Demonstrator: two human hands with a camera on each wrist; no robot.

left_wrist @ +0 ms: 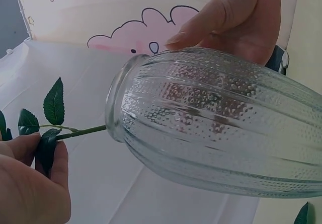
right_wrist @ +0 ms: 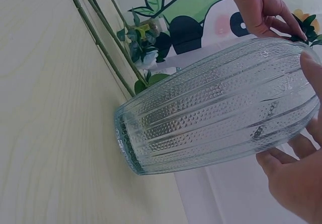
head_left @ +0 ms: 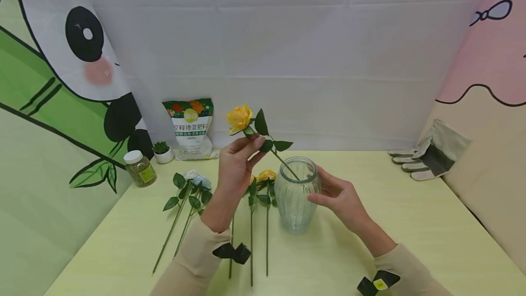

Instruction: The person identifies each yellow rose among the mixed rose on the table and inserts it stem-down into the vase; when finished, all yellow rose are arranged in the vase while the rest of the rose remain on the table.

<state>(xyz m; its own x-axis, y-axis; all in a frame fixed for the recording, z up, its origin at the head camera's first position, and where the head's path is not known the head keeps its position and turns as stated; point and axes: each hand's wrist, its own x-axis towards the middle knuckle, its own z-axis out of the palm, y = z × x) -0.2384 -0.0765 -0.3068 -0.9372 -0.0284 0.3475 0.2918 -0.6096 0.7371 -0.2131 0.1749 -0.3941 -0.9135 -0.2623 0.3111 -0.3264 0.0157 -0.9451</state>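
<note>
My left hand (head_left: 235, 168) pinches the stem of a yellow rose (head_left: 239, 118) just under the bloom, among its green leaves (left_wrist: 54, 103). The rose tilts to the left, and the lower end of its stem is inside the mouth of a ribbed clear glass vase (head_left: 297, 209). Around the vase's right side, my right hand (head_left: 341, 198) holds it with thumb and fingers near the upper part. In the right wrist view the vase (right_wrist: 211, 103) shows its dotted glass and thick base by the table. More yellow roses (head_left: 267, 176) lie left of the vase, partly behind my left arm.
Pale blue roses (head_left: 200, 181) lie further left. At the back left are a lidded jar (head_left: 140, 169), a small potted succulent (head_left: 163, 152) and a fertilizer bag (head_left: 191, 129). A work glove (head_left: 433, 154) leans at the table's right edge. A white cloth (head_left: 287, 58) hangs behind.
</note>
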